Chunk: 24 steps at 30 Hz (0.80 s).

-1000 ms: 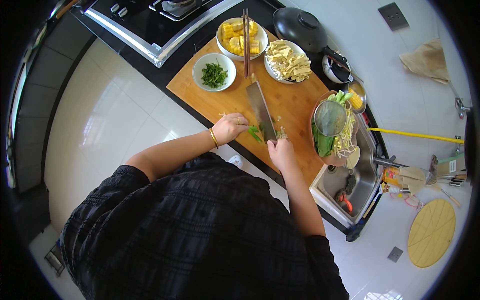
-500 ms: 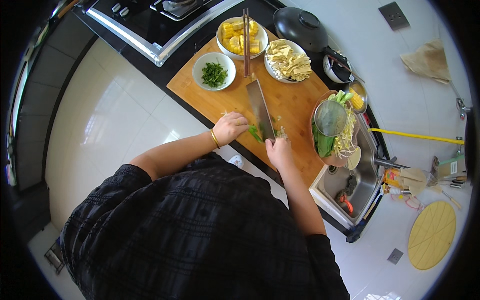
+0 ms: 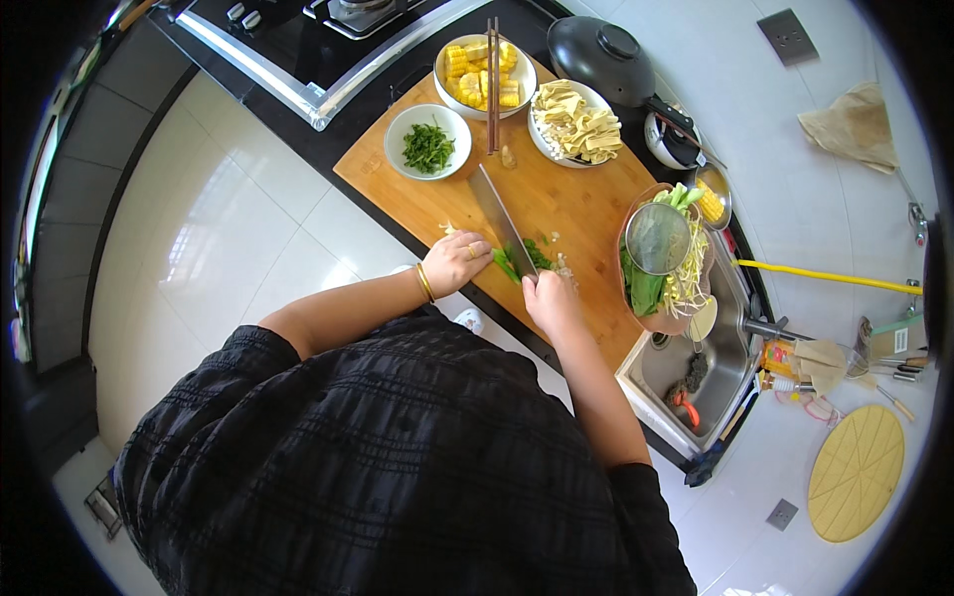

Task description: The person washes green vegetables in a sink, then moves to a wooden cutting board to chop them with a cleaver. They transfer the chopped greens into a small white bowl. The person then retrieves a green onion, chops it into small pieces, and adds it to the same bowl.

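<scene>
My right hand [image 3: 553,302] is wrapped round the handle of a broad-bladed cleaver [image 3: 500,221], whose blade points up and to the left over the wooden cutting board [image 3: 586,223]. Left of the blade, my left hand [image 3: 456,262] is closed, with its fingertips on a bunch of green scallions [image 3: 506,264]. Chopped green bits [image 3: 539,254] lie right of the blade, beside small pale pieces. A white bowl [image 3: 459,159] of chopped greens stands on the board's upper left. Pale chopped scraps lie above my left hand.
Behind stand a bowl of corn [image 3: 481,74] with chopsticks [image 3: 493,89] across it and a bowl of tofu-skin strips [image 3: 576,121]. A basket of vegetables [image 3: 668,288] sits at right, by the sink [image 3: 730,382]. A black lidded pot [image 3: 599,60] and a stove [image 3: 288,45] are at the back.
The cleaver has swung leftward and its tip tilts further left. More chopped green shows right of the blade. My left hand stays on the scallions.
</scene>
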Each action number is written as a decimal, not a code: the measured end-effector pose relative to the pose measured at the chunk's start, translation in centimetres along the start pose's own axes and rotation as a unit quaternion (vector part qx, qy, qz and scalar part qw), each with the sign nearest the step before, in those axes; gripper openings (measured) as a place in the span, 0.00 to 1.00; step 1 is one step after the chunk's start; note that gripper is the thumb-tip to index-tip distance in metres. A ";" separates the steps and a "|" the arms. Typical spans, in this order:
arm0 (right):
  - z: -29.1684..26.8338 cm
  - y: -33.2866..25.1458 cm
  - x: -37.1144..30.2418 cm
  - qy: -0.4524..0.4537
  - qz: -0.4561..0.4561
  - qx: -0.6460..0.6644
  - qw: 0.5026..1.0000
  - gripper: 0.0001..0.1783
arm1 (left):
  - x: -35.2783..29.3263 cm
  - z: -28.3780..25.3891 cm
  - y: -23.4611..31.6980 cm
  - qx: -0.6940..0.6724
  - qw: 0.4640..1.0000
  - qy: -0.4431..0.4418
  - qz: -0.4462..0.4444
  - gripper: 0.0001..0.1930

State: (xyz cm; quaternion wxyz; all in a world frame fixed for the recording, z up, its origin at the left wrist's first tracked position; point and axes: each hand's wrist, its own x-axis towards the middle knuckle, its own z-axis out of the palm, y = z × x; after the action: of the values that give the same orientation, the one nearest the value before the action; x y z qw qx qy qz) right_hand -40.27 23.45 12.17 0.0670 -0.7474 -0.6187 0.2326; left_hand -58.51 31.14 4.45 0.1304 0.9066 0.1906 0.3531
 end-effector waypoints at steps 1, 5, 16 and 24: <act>0.0 0.1 0.2 0.010 -0.004 0.015 1.000 0.15 | 0.1 -0.1 0.0 -0.004 1.000 -0.003 -0.004 0.12; -2.1 -0.3 -0.3 -0.034 -0.004 0.029 0.999 0.15 | 0.1 -0.1 0.3 0.004 1.000 -0.003 -0.014 0.11; -0.7 0.5 1.0 -0.040 -0.004 -0.019 0.999 0.15 | 0.0 0.4 0.0 0.006 1.000 0.014 -0.006 0.10; -3.7 0.1 -1.7 0.019 0.045 0.066 0.997 0.17 | 0.6 -0.7 0.1 -0.013 1.000 -0.012 -0.022 0.08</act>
State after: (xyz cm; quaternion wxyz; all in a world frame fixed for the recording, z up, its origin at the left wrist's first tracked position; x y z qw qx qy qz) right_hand -38.78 22.48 15.88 0.1174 -0.7724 -0.5667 0.2617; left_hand -58.58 31.38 5.28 0.1518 0.9048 0.2043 0.3413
